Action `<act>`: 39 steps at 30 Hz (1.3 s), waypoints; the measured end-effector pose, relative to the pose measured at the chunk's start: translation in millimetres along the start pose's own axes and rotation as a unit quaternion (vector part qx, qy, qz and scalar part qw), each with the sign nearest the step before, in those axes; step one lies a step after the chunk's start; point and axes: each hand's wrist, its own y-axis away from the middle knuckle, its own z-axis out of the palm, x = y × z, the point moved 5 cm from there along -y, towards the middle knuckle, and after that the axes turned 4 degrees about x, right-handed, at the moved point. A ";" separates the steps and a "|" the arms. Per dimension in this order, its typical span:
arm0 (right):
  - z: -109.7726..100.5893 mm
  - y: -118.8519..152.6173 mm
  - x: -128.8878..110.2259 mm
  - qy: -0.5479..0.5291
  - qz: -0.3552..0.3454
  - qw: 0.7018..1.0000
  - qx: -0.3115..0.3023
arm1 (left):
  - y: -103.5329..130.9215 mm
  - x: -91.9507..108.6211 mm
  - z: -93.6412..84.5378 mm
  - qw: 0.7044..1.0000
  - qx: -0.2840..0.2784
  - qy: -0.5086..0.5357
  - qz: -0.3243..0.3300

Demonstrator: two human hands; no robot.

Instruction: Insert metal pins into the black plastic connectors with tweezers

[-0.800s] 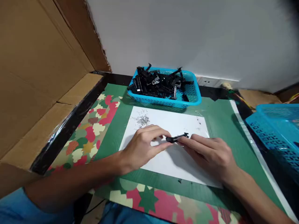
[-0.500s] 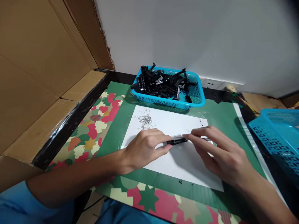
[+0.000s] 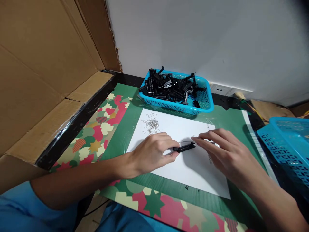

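Observation:
My left hand pinches one end of a narrow black plastic part between thumb and fingers, just above the white paper. In my right hand, closed fingertips grip a thin pointed metal tool. Its tip points left, close over the black part; I cannot tell whether they touch. Most of the tool is hidden by my fingers. A pile of small bent wire pieces lies on the paper beyond my left hand.
Behind the paper stands a blue basket heaped with black plastic parts. Another blue basket is at the right edge. Cardboard walls the left side, and a wall socket sits low at the back.
The metal tool's tip and my right fingertips have shifted slightly right relative to the black part. My left hand keeps its hold. The whole view has shifted a little.

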 end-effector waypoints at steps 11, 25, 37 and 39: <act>-10.6 -5.5 -10.2 -0.178 0.267 0.931 0.175 | 2.9 4.1 4.2 0.996 -0.020 -0.070 0.057; 9.0 -14.3 -33.4 -0.309 0.316 0.883 0.157 | 5.6 4.8 6.9 0.994 -0.024 -0.085 0.064; 5.5 -19.6 -41.3 -0.258 0.271 0.919 0.121 | 5.5 8.4 6.8 0.994 -0.034 -0.088 0.055; 5.8 -20.2 -43.6 -0.244 0.259 0.928 0.113 | 4.8 9.1 6.4 0.994 -0.035 -0.082 0.056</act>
